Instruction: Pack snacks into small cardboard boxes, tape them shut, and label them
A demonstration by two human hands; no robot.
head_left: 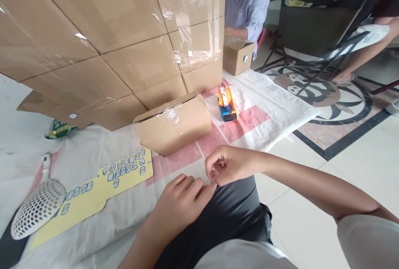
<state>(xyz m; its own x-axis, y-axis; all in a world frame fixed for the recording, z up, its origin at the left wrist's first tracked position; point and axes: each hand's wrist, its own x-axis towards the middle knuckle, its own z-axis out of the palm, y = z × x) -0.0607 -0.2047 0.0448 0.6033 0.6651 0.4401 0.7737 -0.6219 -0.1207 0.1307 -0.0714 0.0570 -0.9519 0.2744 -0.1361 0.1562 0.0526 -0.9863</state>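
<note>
My left hand and my right hand meet over my lap at the table's front edge. Both have their fingers curled in, thumb and fingertips close together. Whatever sits between those fingertips, if anything, is too small to make out. Just beyond them lies a closed cardboard box with clear tape on top. An orange and blue tape dispenser stands right of that box. To the left, yellow sheets carry several small white labels with dark blue marks.
A tall stack of taped cardboard boxes rises behind. On the left are a white slotted skimmer and a green packet. A person sits behind another box; a dark chair stands at right.
</note>
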